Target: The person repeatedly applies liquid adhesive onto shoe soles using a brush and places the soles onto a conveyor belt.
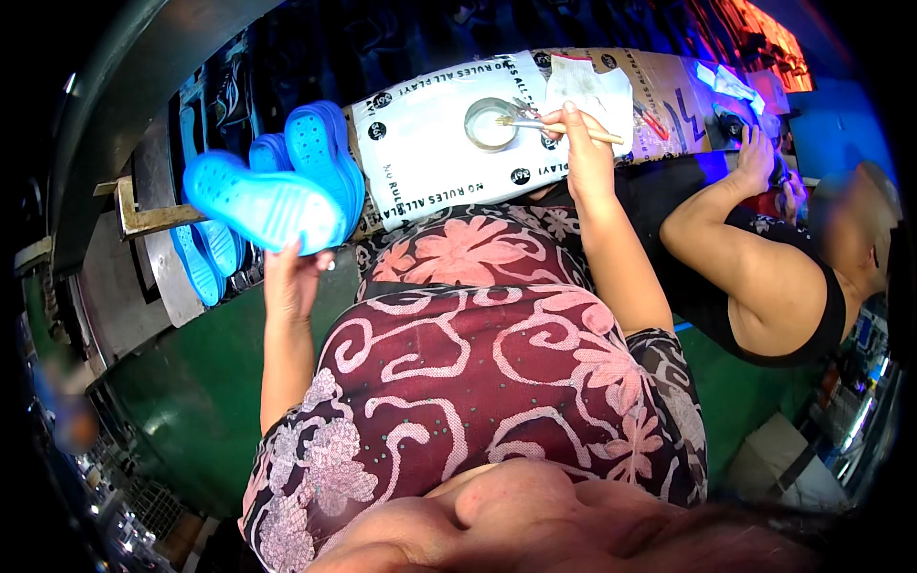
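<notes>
Left edge of frame: blue shoe soles [199,267], lying in a row on the line. Left of centre: one blue perforated sole [263,205], tilted, its heel end pinched by the left hand [294,277]; whether coated, cannot tell. Just beyond: further blue soles [318,143], stacked, seemingly awaiting their turn. Upper centre: round bowl [472,127] of white liquid, on white printed sheeting [411,172]. Bristles at the bowl: wooden-handled brush [540,125], gripped by the right hand [583,138]. Brush and sole well apart; brushing of this piece apparently still to do. Right of these: pale folded cloth [587,81].
</notes>
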Tool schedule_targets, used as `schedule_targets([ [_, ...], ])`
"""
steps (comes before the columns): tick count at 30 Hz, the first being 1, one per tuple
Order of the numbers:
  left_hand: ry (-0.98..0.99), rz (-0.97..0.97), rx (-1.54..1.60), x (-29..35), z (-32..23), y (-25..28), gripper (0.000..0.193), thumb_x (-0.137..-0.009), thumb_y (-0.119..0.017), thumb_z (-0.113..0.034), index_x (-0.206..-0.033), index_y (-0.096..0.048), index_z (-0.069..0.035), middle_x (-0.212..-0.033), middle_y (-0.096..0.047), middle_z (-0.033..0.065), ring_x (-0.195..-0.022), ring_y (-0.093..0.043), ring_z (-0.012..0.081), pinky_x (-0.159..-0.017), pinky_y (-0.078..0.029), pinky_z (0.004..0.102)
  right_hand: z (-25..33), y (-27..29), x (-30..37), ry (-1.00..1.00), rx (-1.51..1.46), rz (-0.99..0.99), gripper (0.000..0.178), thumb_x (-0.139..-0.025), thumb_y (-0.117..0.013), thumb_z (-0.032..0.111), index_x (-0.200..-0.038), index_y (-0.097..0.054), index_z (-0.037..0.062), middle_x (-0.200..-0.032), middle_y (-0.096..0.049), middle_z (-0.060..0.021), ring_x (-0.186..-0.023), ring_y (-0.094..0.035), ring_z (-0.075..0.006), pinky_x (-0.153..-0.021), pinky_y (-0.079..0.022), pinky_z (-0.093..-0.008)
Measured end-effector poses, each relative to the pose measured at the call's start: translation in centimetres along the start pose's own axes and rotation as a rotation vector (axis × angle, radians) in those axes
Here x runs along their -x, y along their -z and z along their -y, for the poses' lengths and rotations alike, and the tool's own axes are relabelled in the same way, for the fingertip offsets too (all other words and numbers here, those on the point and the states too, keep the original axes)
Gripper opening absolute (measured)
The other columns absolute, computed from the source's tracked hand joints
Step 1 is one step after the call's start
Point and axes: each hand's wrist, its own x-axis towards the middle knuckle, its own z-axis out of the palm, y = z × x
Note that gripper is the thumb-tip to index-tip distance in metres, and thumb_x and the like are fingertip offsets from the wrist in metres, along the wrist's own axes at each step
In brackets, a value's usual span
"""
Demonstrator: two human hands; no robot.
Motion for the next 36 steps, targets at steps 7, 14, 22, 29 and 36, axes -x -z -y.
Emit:
schedule_targets([
  [7, -0.190, 0.100, -0.408, -2.3, 1.6, -6.5, 0.041, -0.080, -0.056, -0.009, -0.114, -0.035, 0.003, -0.096, -0.055, 0.0157, -0.077, -0.061, 0.0194, -0.056, -0.054, 0.0270, 4.0, -1.0, 2.2, -0.071, -0.166, 0.036, 0.041, -0.092, -0.041, 0.029, -0.081, -0.059, -0.0062, -0.076, -0.057, -0.0115, -0.069, -0.050, -0.0149, -0.073, -0.039, -0.0285],
  [14, -0.408, 0.198, -0.539, -3.3, 1.0, -9.7, 0.041, -0.076, -0.059, -0.009, -0.111, -0.042, 0.004, -0.093, -0.059, 0.0132, -0.079, -0.059, 0.0169, -0.069, -0.049, 0.0285, 7.8, -3.5, 4.9, 0.294, 0.180, 0.318, 0.032, -0.089, -0.045, 0.021, -0.075, -0.062, -0.0023, -0.065, -0.059, -0.0086, -0.066, -0.055, -0.0157, -0.081, -0.038, -0.0317],
  [22, -0.450, 0.167, -0.625, -2.9, 1.5, -10.0, 0.041, -0.071, -0.062, -0.009, -0.107, -0.045, 0.003, -0.087, -0.061, 0.0123, -0.078, -0.060, 0.0154, -0.070, -0.048, 0.0283, 7.5, -5.0, 4.5, 0.607, 0.400, 0.350, 0.019, -0.082, -0.056, 0.014, -0.068, -0.064, 0.0032, -0.060, -0.058, -0.0067, -0.057, -0.052, -0.0196, -0.059, -0.040, -0.0303],
  [29, -0.532, 0.202, -0.633, -3.3, 1.7, -9.6, 0.041, -0.071, -0.062, -0.009, -0.106, -0.045, 0.003, -0.085, -0.061, 0.0132, -0.077, -0.060, 0.0156, -0.069, -0.048, 0.0283, 6.8, -5.2, 4.3, 0.638, 0.422, 0.323, 0.021, -0.082, -0.057, 0.016, -0.065, -0.064, 0.0042, -0.056, -0.057, -0.0054, -0.054, -0.051, -0.0194, -0.058, -0.039, -0.0305],
  [36, -0.545, 0.200, -0.616, -2.9, 2.0, -9.4, 0.043, -0.070, -0.063, -0.009, -0.107, -0.045, 0.004, -0.087, -0.061, 0.0133, -0.078, -0.060, 0.0165, -0.072, -0.047, 0.0280, 7.3, -4.5, 4.4, 0.530, 0.366, 0.304, 0.022, -0.082, -0.056, 0.015, -0.065, -0.065, 0.0034, -0.055, -0.056, -0.0053, -0.054, -0.051, -0.0188, -0.059, -0.038, -0.0298],
])
